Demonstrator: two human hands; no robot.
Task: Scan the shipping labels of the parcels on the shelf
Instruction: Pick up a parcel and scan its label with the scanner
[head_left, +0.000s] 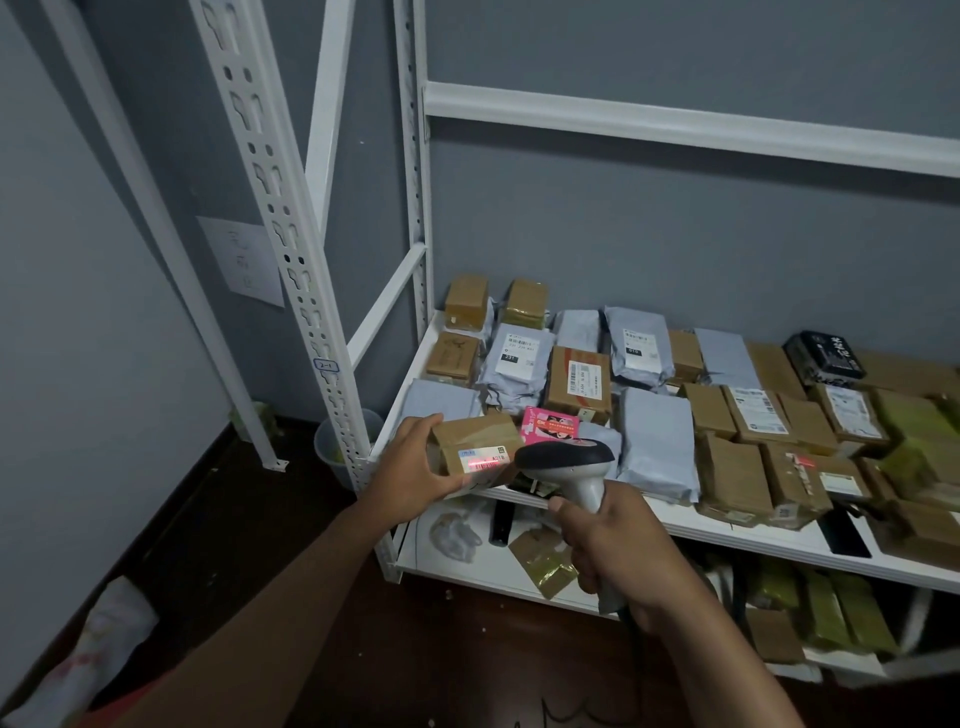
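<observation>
My left hand (410, 475) grips a small brown cardboard parcel (470, 434) at the shelf's front left corner, tilted so its white shipping label (483, 460) faces me. A red scan line glows on that label. My right hand (605, 545) holds the grey handle of a barcode scanner (569, 462), whose dark head points left at the label from close by. Behind them the white shelf (691, 525) carries several more parcels, brown boxes and grey poly bags (657, 441), some with labels facing up.
A pink packet (550, 423) lies just behind the held parcel. White slotted uprights (291, 249) stand to the left of the shelf. A lower shelf (493, 569) holds more packets, a dark cylinder and green-brown parcels on the right. Dark floor lies below, with a translucent bin (332, 441) by the upright.
</observation>
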